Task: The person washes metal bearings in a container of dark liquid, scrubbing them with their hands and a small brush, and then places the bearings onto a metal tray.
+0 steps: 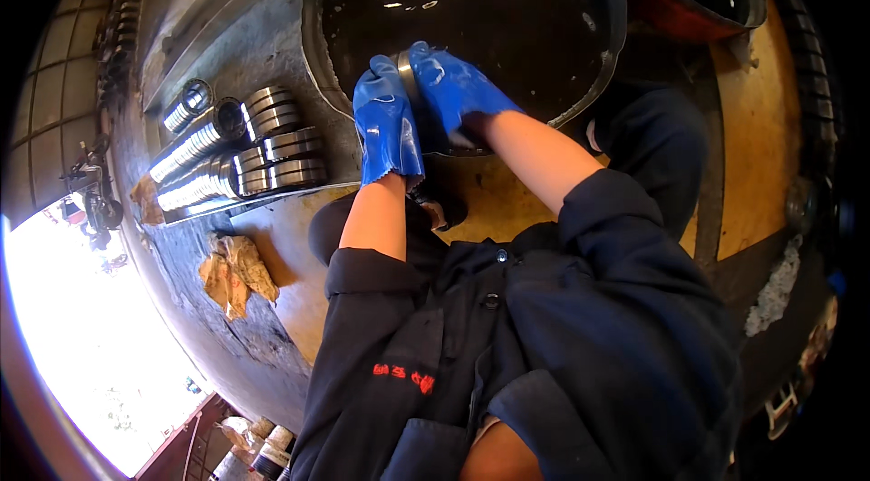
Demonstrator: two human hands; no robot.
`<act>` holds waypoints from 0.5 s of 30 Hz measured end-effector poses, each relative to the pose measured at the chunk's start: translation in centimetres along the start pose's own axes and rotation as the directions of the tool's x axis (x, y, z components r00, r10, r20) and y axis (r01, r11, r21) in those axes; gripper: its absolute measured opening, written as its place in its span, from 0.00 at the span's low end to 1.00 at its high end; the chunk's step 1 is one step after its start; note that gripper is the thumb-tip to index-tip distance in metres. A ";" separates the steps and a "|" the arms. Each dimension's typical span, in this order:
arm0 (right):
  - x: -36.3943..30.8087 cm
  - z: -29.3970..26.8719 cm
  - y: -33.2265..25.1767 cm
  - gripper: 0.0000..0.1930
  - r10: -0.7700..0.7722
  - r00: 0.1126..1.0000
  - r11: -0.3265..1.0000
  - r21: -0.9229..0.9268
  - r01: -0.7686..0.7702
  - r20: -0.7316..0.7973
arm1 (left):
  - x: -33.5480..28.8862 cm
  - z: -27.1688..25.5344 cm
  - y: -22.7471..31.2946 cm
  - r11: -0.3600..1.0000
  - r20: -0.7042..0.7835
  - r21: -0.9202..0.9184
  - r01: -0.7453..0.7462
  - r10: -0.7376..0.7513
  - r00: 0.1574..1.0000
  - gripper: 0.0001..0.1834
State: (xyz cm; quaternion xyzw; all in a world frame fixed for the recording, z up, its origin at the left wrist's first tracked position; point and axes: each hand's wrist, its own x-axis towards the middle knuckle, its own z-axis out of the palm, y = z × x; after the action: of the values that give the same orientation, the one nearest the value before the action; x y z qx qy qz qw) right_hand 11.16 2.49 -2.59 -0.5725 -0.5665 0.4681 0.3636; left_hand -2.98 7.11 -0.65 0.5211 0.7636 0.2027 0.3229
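Observation:
Both my hands wear long blue rubber gloves and meet over the near rim of a large round tub (311, 46) of dark liquid. Between them shows the edge of a shiny metal ring, like a bearing ring (405, 75). My left hand (382, 105) is closed against its left side, and my right hand (450, 89) wraps its right side. The gloves hide most of the ring. To the left, rows and stacks of shiny metal bearings (272, 114) stand on a metal tray (263, 198).
A second tub, with a red outer wall (671, 8), stands at the far right. Crumpled tan cloth or gloves (237, 274) lie on the floor at the left. Yellow-brown board (757, 136) covers floor at the right. A motorbike (92, 184) stands near the bright doorway.

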 end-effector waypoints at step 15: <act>0.6 0.8 0.1 0.23 0.277 0.956 0.952 0.164 -0.260 -0.093 | 0.9 0.1 -1.1 0.999 0.125 -0.031 0.010 -0.006 0.992 0.32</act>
State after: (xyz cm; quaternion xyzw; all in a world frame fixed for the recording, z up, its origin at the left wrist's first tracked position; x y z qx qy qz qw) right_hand 10.41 2.99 -2.99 -0.6415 -0.4245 0.5206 0.3704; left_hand -3.90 7.48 -1.68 0.5244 0.7408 0.1805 0.3791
